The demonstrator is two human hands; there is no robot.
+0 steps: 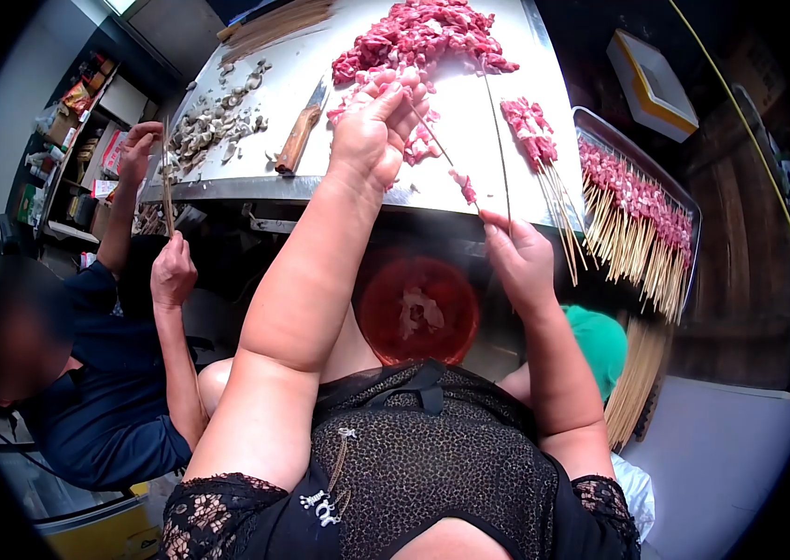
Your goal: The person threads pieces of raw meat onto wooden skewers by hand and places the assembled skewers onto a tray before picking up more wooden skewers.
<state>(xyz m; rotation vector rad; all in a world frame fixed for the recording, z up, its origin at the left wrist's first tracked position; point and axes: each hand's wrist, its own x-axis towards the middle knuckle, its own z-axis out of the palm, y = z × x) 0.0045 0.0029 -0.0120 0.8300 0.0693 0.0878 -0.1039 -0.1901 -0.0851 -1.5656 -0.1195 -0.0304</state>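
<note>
My left hand (374, 131) is closed around a piece of meat at the upper end of a thin skewer (439, 147), over the white table. Another small piece of meat (463, 186) sits lower on that skewer. My right hand (518, 254) pinches the skewer's lower end just off the table's front edge. A second long skewer (498, 140) rises from beside my right fingers towards the pile of raw meat (418, 37). To the right, a bunch of meat-loaded skewers (530, 135) lies across the table's edge.
A knife (299, 138) and grey-white pieces (218, 121) lie on the table (320, 28). A tray (689, 210) of finished skewers stands at right. A red basin (420, 313) is below. A co-worker (105, 373) at left holds skewers. Bare sticks (638, 373) stand at lower right.
</note>
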